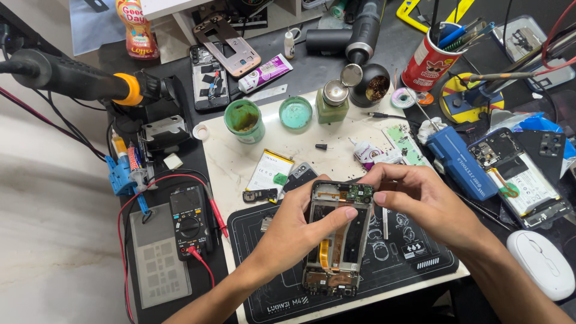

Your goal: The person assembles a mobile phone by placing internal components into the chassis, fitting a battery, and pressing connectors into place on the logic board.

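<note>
So the opened phone frame (336, 237) sits upright-ish in front of the person, long axis running pretty much straight away from them, with the green circuit board end at the far side and the connector end nearest the body. It's over the black repair mat (414, 252), held up a bit rather than lying flat, as far as I can tell. Left hand (300, 231) is clamped around the frame's left edge, thumb lying across the open middle. Right hand (420, 201) is curled in with thumb and fingertips pinched at the top right corner, right by the little green board. Room's tight: a white battery (270, 171) and small parts are just beyond the phone, a blue tool (459, 162) to the right, a multimeter (191, 222) off the mat's left edge.
</note>
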